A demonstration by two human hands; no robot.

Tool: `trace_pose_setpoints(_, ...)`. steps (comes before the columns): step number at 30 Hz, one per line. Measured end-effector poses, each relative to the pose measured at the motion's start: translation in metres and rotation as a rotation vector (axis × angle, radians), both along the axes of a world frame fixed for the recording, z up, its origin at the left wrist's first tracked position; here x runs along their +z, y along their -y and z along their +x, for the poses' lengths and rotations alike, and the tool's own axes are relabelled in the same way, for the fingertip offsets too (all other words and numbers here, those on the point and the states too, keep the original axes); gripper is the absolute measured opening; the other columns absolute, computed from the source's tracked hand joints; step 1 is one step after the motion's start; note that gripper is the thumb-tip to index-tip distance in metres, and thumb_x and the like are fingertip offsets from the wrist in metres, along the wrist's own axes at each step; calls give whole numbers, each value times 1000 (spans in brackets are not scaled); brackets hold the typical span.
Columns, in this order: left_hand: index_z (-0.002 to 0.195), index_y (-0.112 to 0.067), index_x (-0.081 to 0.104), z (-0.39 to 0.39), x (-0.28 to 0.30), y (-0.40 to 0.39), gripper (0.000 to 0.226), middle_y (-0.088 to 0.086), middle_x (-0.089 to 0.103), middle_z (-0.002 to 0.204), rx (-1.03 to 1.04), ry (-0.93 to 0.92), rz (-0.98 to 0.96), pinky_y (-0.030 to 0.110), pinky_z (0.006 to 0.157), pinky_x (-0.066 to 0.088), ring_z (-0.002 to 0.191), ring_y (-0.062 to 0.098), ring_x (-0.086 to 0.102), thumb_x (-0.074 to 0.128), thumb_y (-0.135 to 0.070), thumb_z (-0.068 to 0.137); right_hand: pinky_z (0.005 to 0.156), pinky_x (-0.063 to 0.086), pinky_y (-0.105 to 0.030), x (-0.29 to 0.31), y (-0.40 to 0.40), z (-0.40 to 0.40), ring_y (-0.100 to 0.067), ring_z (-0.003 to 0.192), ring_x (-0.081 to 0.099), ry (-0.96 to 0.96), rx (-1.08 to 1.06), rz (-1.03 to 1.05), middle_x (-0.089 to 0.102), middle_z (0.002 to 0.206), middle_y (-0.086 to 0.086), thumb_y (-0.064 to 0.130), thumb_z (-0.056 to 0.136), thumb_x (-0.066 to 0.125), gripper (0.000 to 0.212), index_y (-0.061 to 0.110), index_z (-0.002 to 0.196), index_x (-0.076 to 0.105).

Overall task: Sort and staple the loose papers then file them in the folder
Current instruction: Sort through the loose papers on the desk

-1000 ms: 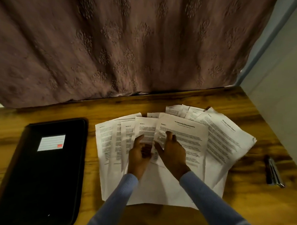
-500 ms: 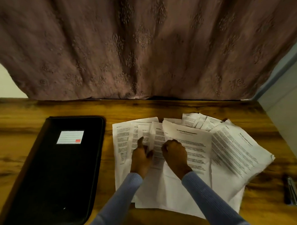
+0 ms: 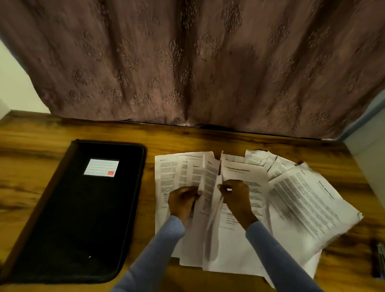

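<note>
- Folder [image 3: 78,209]: black zip file w/ white label [image 3: 101,167], lies flat on left of wooden desk [image 3: 20,173], closed as far as I can tell. Nothing filed in it yet, judging by the pile beside it.
- Papers [image 3: 238,242]: printed sheets fanned out on desk just right of folder, overlapping, no neat stacks. No staple visible on any sheet, though corners too small to be sure.
- Left hand [image 3: 182,200]: over left part of the fan, fingers curled, pinching edge of a lifted sheet [image 3: 208,186] that stands up off the pile.
- Right hand [image 3: 236,196]: close beside left, thumb + fingers pinching a second lifted sheet edge [image 3: 215,204]; heading page [image 3: 245,177] lies under it. Both hands grasping paper, neither relaxed.
- Far right: crumpled sheet [image 3: 312,206] on top of the fan's right end, a few smaller pages [image 3: 272,162] poking out behind.
- Desk's right edge: slim dark/metal thing [image 3: 382,262], prob. the stapler but partly cut off, can't confirm. Untouched, well apart from hands.
- Progress, my read: early, sorting stage only. Left to do: group sheets into sets, square up, staple each, open folder, file.
- Backdrop: mauve patterned curtain [image 3: 191,57] behind desk.
</note>
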State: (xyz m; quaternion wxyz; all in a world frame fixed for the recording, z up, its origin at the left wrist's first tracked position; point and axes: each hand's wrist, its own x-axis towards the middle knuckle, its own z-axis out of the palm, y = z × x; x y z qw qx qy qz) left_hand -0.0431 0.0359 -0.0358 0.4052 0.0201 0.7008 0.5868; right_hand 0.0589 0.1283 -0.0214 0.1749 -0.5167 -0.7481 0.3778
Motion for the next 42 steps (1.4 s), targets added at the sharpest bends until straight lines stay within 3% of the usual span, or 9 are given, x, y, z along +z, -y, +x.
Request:
trace_pose_setpoints(5, 99, 4, 69, -1, 3, 6, 24, 10, 68, 96, -12, -129, 63, 8, 48, 48, 72, 8, 62, 67, 8, 76, 78, 53, -35, 14, -2, 22, -15, 88, 58, -150, -102, 64, 58, 105, -2, -1, 84, 61, 46, 7, 126, 43)
trace_pose_setpoints(9, 95, -2, 70, 1, 6, 6, 20, 7, 69, 91, -1, -117, 104, 10, 51, 50, 76, 15, 65, 67, 7, 77, 89, 49, -34, 11, 1, 22, -28, 102, 62, -15, -50, 204, 63, 114, -12, 1, 87, 59, 21, 6, 107, 62)
trace_pose_setpoints(16, 96, -32, 60, 14, 13, 6, 28, 2, 69, 101, -301, -175, 235, 34, 94, 52, 95, 11, 67, 57, -6, 90, 79, 51, -25, 11, 17, -7, -21, 90, 66, -18, -15, 142, 70, 98, -5, 34, 86, 62, 27, 10, 97, 69)
trace_pose_setpoints(22, 126, -15, 52, 6, -2, 15, 37, 8, 55, 132, -215, -660, -63, 39, 103, 44, 123, 26, 51, 59, -13, 90, 88, 51, -34, 17, 17, -12, -28, 102, 63, 81, 9, 274, 62, 118, -9, 12, 92, 55, 46, 15, 136, 43)
trace_pose_setpoints(26, 123, -18, 51, 1, -6, 20, 27, 9, 65, 117, -296, -796, -74, 31, 85, 52, 110, 26, 61, 47, -25, 97, 78, 49, -22, 12, 19, -17, -26, 97, 66, 112, 104, 276, 67, 112, -9, 28, 92, 54, 28, 9, 112, 62)
trace_pose_setpoints(30, 122, -37, 47, 0, -11, 20, 33, -20, 57, 115, -335, -799, 47, 33, 94, 49, 109, 12, 59, 53, -20, 94, 72, 51, -22, 6, 22, -27, -23, 95, 67, 79, 109, 191, 68, 108, -3, 41, 87, 58, 41, 13, 116, 60)
trace_pose_setpoints(33, 120, -28, 51, -9, -11, 21, 32, -5, 56, 129, -279, -653, 76, 36, 100, 47, 117, 17, 54, 56, -15, 91, 82, 53, -30, 7, 18, -27, -26, 100, 64, 90, 50, 201, 64, 113, -8, 20, 92, 55, 31, 11, 121, 54)
trace_pose_setpoints(37, 127, -22, 47, -26, -13, 24, 42, 0, 55, 126, -240, -603, -13, 45, 101, 46, 119, 25, 52, 60, -9, 88, 78, 54, -34, 14, 13, -20, -16, 88, 61, -37, 34, 255, 58, 103, 1, 16, 92, 55, 53, 18, 140, 34)
trace_pose_setpoints(42, 132, -12, 47, -42, -16, 22, 54, 16, 58, 127, -303, -595, 68, 45, 99, 46, 116, 34, 57, 67, -19, 82, 66, 48, -17, 12, 14, -27, -24, 84, 68, 65, 110, 304, 70, 99, -8, 37, 91, 52, 34, 9, 101, 67)
